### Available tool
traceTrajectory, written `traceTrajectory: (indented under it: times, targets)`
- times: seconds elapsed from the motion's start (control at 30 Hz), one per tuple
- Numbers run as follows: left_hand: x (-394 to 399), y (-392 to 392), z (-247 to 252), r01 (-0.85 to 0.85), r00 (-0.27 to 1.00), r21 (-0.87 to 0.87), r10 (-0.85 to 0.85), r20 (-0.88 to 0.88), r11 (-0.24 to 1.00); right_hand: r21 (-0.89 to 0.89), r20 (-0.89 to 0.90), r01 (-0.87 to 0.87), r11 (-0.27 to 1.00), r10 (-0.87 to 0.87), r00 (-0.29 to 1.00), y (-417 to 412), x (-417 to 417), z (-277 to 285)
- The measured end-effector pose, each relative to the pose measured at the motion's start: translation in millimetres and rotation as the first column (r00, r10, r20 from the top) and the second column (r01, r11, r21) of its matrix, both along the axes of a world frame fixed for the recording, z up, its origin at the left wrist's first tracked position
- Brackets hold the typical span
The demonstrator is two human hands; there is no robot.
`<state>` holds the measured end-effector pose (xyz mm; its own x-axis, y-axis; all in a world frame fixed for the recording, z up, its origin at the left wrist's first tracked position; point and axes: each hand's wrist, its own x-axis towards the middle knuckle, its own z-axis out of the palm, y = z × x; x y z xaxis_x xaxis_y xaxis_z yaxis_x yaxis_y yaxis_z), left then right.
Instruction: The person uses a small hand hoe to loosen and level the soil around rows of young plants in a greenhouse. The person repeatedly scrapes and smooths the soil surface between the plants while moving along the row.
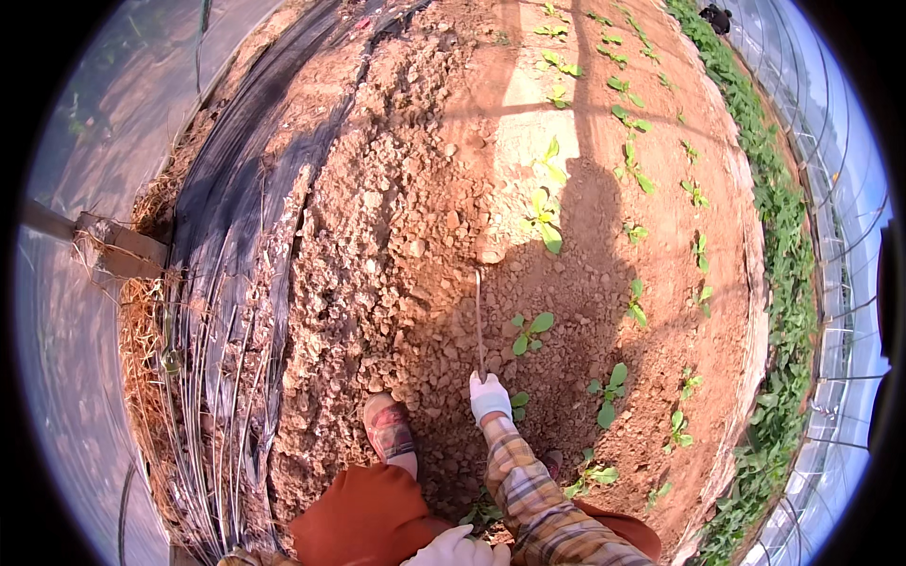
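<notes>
My right hand [490, 396], in a white glove, grips a slender rod-like hand tool [479, 311]. The tool points away from me, and its far end meets the loose, cloddy soil [425, 283]. Close to its right side grows a green seedling [531, 332]; a smaller seedling [520, 405] stands right beside the glove. Low at the picture's bottom edge is my left hand [460, 548], also gloved in white, next to my orange-brown trouser leg [361, 506]. Part of that hand is cut off, and no object shows in it.
Rows of seedlings [630, 170] run along the bed on the right. Beyond them is a dense green plant strip [778, 283]. Black plastic sheeting [233, 205] lies at left, near a block [120, 244] by the film wall. My patterned shoe [389, 428] rests on the soil.
</notes>
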<state>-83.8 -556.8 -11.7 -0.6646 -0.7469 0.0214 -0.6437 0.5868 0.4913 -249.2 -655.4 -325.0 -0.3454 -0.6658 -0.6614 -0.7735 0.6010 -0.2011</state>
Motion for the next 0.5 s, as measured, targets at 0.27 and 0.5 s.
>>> traceTrajectory:
  times: [0.27, 0.5]
  targets:
    - [2.0, 22.6, 8.2, 0.002, 1.000, 0.022, -0.002, -0.017, 1.000, -0.104, -0.044, -0.034, 0.994, 0.030, 0.999, -31.6, 2.4, 35.6]
    - [0.9, 37.9, 23.1, 0.033, 0.999, -0.019, -0.033, -0.024, 0.999, -0.034, -0.112, 0.024, 0.999, -0.028, 0.993, -51.4, -24.0, 17.4]
